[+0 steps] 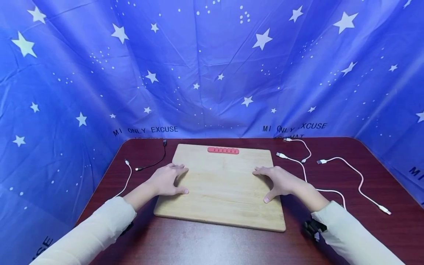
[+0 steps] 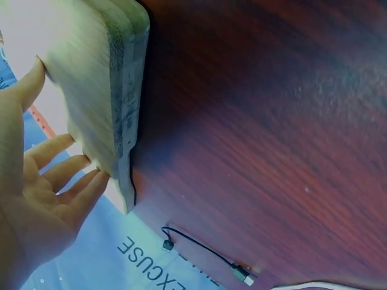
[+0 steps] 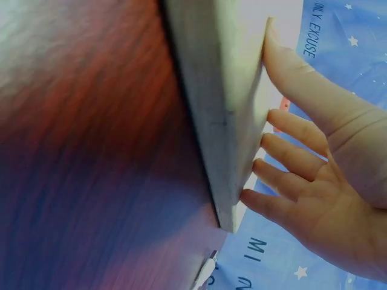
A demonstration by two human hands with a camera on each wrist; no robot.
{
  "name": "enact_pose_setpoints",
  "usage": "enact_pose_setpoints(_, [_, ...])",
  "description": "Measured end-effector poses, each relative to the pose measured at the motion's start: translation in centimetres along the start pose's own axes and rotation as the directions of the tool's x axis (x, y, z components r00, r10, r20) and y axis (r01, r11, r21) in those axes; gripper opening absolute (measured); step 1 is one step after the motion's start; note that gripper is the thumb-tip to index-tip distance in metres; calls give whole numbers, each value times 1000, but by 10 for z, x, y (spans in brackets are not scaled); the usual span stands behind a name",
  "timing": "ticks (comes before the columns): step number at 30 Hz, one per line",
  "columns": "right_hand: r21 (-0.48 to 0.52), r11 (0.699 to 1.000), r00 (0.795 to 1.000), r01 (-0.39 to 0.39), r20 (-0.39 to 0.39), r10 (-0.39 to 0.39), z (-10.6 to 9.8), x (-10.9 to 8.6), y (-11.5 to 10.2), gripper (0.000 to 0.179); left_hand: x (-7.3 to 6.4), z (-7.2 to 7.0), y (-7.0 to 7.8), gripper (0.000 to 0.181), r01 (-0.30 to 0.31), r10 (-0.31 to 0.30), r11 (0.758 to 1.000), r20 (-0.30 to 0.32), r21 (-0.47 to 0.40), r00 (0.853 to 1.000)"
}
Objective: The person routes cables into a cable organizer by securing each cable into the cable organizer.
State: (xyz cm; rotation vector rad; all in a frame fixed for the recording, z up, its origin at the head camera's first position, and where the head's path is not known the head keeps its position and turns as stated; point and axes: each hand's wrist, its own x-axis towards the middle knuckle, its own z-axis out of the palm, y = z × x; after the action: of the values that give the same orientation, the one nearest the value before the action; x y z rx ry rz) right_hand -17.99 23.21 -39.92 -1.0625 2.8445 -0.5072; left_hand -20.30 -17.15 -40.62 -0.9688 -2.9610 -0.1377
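Observation:
A pale wooden board (image 1: 222,191) lies flat in the middle of the dark red table, slightly turned. Along its far edge sits a red cable holder (image 1: 223,150) with several slots. My left hand (image 1: 168,180) rests its fingertips on the board's left side, thumb spread towards me. On the right side, my right hand (image 1: 279,181) touches the top in the same way, fingers spread. Both wrist views show the fingertips on the top face of the board (image 2: 78,78), near its side edges. Neither hand curls round the board.
Left of the board lie a short black USB cable (image 1: 155,164) and a white cable (image 1: 128,176). To the right are several white cables (image 1: 359,176). A blue star-patterned curtain (image 1: 212,73) hangs behind the table (image 1: 205,243).

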Motion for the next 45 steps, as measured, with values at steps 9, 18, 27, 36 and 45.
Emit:
enact_pose_setpoints(9, [-9,1000,999,-19,34,19,-4,4,2,90,-7,3,5,75,19,-18,1000,-28,16,999])
enact_pose_setpoints(18, [27,999,998,-32,55,30,-5,4,9,91,-11,9,14,75,52,-51,998,-46,28,998])
enact_pose_setpoints(27, [48,998,997,-41,72,38,-7,7,17,90,-12,9,22,76,73,-71,997,-50,32,996])
enact_pose_setpoints(36, [51,998,995,-36,92,31,-7,9,20,90,-16,12,22,76,79,-77,996,-63,37,995])
enact_pose_setpoints(45, [67,998,999,11,51,-15,-7,7,20,90,-17,11,22,77,94,-93,995,-50,26,994])
